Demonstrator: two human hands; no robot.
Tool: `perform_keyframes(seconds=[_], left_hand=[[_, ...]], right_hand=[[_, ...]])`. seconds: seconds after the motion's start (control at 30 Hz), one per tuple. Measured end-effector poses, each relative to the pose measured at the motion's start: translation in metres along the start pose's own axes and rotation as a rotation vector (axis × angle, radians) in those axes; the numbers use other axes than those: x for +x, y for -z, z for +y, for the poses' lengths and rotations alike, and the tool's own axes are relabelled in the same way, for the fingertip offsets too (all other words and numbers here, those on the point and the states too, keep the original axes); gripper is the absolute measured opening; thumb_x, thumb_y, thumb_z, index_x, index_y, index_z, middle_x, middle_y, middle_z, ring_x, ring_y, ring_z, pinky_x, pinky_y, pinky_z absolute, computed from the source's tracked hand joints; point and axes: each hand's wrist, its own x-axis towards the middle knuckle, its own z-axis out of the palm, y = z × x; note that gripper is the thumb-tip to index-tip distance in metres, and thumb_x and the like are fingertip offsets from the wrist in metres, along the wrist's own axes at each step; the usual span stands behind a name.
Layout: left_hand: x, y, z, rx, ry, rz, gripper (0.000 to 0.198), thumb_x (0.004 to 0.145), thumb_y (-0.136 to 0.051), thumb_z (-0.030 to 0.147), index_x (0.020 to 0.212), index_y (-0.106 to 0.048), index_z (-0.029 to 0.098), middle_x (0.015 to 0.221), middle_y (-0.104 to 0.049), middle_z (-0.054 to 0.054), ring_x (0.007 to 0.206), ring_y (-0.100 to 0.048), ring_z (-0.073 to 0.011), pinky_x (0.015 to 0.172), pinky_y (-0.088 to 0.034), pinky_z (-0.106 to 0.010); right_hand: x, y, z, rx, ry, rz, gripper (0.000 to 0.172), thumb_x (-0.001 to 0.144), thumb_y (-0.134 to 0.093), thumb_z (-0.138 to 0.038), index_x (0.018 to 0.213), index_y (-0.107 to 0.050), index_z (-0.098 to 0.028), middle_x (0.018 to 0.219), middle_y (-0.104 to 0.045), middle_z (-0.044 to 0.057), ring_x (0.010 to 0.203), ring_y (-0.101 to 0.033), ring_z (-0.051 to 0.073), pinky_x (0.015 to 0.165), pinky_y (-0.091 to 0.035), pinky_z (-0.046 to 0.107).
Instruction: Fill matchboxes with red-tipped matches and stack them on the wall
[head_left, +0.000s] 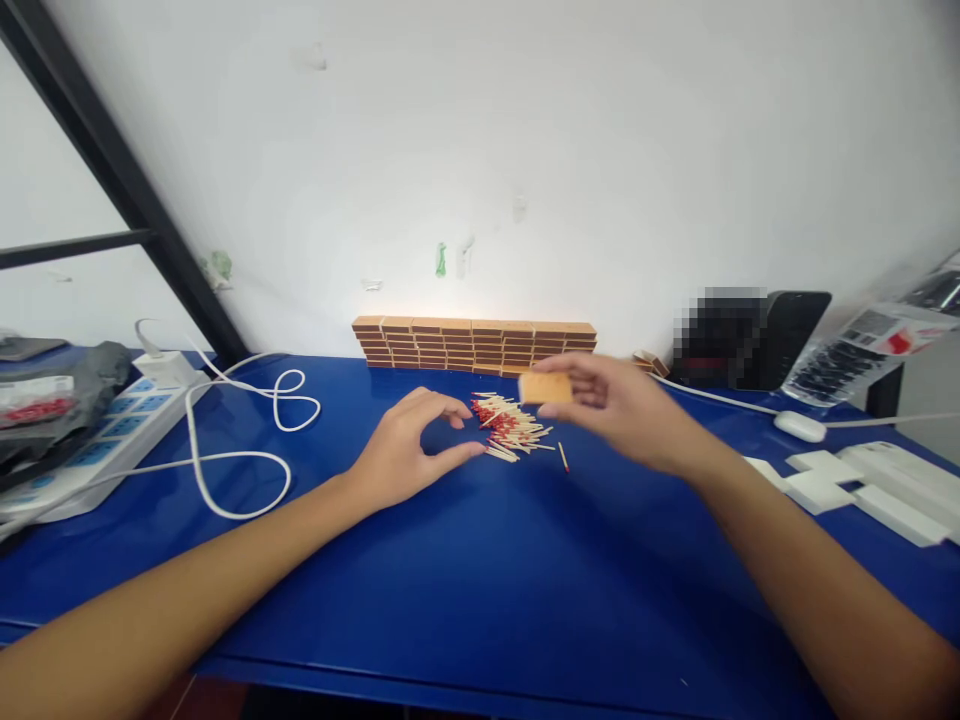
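Note:
A loose heap of red-tipped matches (517,425) lies on the blue table. Just left of it, my left hand (409,445) is open, its thumb and fingers apart and curved toward the match heads. My right hand (607,405) grips a small tan matchbox (546,388) between thumb and fingers, held above the right side of the heap. One single match (563,457) lies apart, below the right hand. Behind the heap, several matchboxes (472,345) are stacked in rows against the wall, their dark striking sides facing me.
A power strip (112,440) and white cables (244,515) are on the left, beside a grey bag (67,400). To the right are a plastic bottle (855,345), a white mouse-shaped object (799,427), white boxes (821,480) and a black object (784,335).

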Motion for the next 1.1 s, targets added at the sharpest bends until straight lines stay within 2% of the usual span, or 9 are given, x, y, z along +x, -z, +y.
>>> perform_keyframes(seconds=[0.1, 0.17, 0.23, 0.3, 0.4, 0.6, 0.8, 1.0, 1.1], left_hand=[[-0.001, -0.002, -0.003, -0.010, 0.050, -0.007, 0.017, 0.095, -0.079, 0.030, 0.108, -0.071, 0.023, 0.095, -0.075, -0.001, 0.093, -0.068, -0.0184, 0.087, -0.054, -0.033], [-0.001, -0.003, -0.002, -0.016, 0.023, -0.031, 0.011, 0.096, -0.076, 0.027, 0.104, -0.072, 0.022, 0.095, -0.075, -0.001, 0.095, -0.068, -0.0190, 0.088, -0.054, -0.034], [-0.001, -0.003, 0.000, -0.010, -0.042, -0.039, 0.008, 0.097, -0.075, 0.026, 0.103, -0.072, 0.022, 0.095, -0.076, -0.002, 0.095, -0.067, -0.0194, 0.089, -0.054, -0.036], [-0.001, -0.004, 0.002, -0.006, -0.088, -0.036, 0.007, 0.097, -0.073, 0.025, 0.103, -0.072, 0.021, 0.093, -0.076, -0.003, 0.093, -0.067, -0.0195, 0.089, -0.054, -0.036], [-0.001, -0.004, 0.003, -0.013, -0.089, -0.046, 0.006, 0.098, -0.072, 0.024, 0.103, -0.072, 0.021, 0.092, -0.076, -0.002, 0.092, -0.066, -0.0195, 0.087, -0.054, -0.036], [-0.003, -0.005, 0.001, -0.045, -0.064, -0.067, 0.005, 0.098, -0.071, 0.024, 0.101, -0.073, 0.021, 0.090, -0.076, -0.003, 0.092, -0.066, -0.0203, 0.086, -0.055, -0.037], [-0.005, -0.006, -0.001, -0.058, -0.033, -0.105, 0.007, 0.097, -0.072, 0.024, 0.103, -0.074, 0.021, 0.090, -0.076, -0.002, 0.092, -0.066, -0.0198, 0.086, -0.055, -0.036], [-0.006, -0.007, -0.003, -0.055, -0.028, -0.109, 0.006, 0.097, -0.072, 0.022, 0.102, -0.075, 0.022, 0.089, -0.076, -0.002, 0.092, -0.067, -0.0190, 0.085, -0.055, -0.035], [-0.005, -0.006, -0.003, -0.045, -0.026, -0.114, 0.005, 0.097, -0.072, 0.023, 0.100, -0.076, 0.022, 0.088, -0.076, -0.003, 0.091, -0.067, -0.0193, 0.084, -0.056, -0.034]], right_hand=[[0.012, 0.045, 0.042, -0.176, -0.014, 0.315, 0.061, 0.078, -0.085, -0.057, 0.124, -0.070, -0.020, 0.118, -0.077, 0.014, 0.102, -0.075, 0.031, 0.093, -0.061, 0.049], [0.016, 0.072, 0.069, -0.382, -0.040, 0.430, 0.060, 0.079, -0.081, -0.062, 0.122, -0.073, -0.021, 0.112, -0.076, 0.014, 0.092, -0.073, 0.030, 0.086, -0.062, 0.049], [0.018, 0.091, 0.091, -0.602, 0.002, 0.460, 0.056, 0.080, -0.077, -0.064, 0.117, -0.078, -0.021, 0.109, -0.073, 0.016, 0.091, -0.070, 0.031, 0.086, -0.060, 0.049], [0.019, 0.099, 0.107, -0.731, 0.012, 0.412, 0.053, 0.084, -0.073, -0.063, 0.116, -0.080, -0.021, 0.089, -0.071, 0.013, 0.091, -0.067, 0.033, 0.085, -0.058, 0.049], [0.022, 0.095, 0.122, -0.742, -0.067, 0.388, 0.045, 0.084, -0.075, -0.049, 0.116, -0.079, -0.018, 0.079, -0.067, 0.008, 0.081, -0.067, 0.029, 0.081, -0.057, 0.045], [0.030, 0.074, 0.136, -0.665, -0.091, 0.526, 0.038, 0.081, -0.075, -0.026, 0.118, -0.074, -0.015, 0.108, -0.071, 0.014, 0.079, -0.071, 0.023, 0.087, -0.060, 0.043], [0.031, 0.070, 0.135, -0.604, -0.144, 0.641, 0.031, 0.085, -0.074, -0.026, 0.113, -0.072, -0.012, 0.117, -0.068, 0.018, 0.071, -0.071, 0.019, 0.082, -0.063, 0.039], [0.030, 0.066, 0.130, -0.598, -0.200, 0.624, 0.032, 0.089, -0.069, -0.033, 0.115, -0.073, -0.014, 0.097, -0.078, 0.013, 0.078, -0.073, 0.025, 0.081, -0.060, 0.041], [0.030, 0.067, 0.129, -0.568, -0.204, 0.623, 0.034, 0.089, -0.067, -0.034, 0.116, -0.073, -0.015, 0.095, -0.080, 0.012, 0.076, -0.073, 0.025, 0.082, -0.059, 0.041]])
